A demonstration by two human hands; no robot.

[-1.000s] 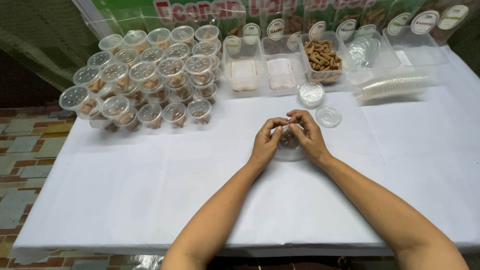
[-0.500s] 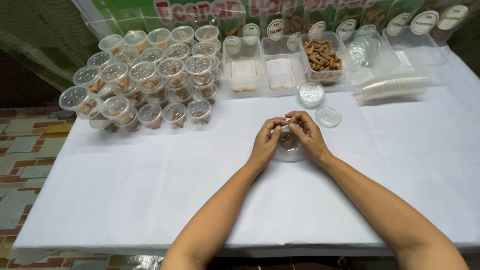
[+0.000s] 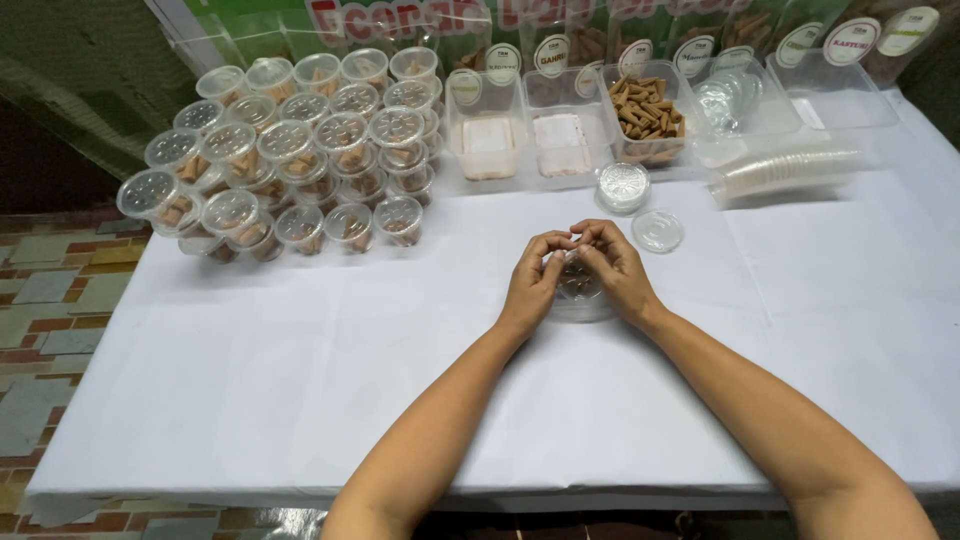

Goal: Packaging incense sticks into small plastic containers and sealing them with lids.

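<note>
head view looks down on a bench (image 3: pixel 300 380) covered with a white cloth. both hands meet near its middle over a small clear plastic cup (image 3: pixel 582 300) that stands on the cloth. the left hand (image 3: pixel 535 283) curls around the cup's left side with its fingers bent inward over the top, and the right hand (image 3: pixel 615 268) does the same from the right, so the fingertips of both touch above the rim. the hands are pressed together on the cup; whether a lid sits under the fingers cannot be told. something brown shows dimly inside the cup.

just beyond the right hand lies a loose clear lid (image 3: pixel 658 230), and behind it stands a small lidded cup (image 3: pixel 623 186). at the far left a stack of lidded cups (image 3: pixel 300 150) with brown pieces inside is piled in rows. along the far edge sit clear rectangular tubs: a tub of brown cones (image 3: pixel 648 115), and two tubs with pale contents (image 3: pixel 525 140) beside it. a sleeve of nested empty cups (image 3: pixel 790 170) lies on its side at the far right.
</note>
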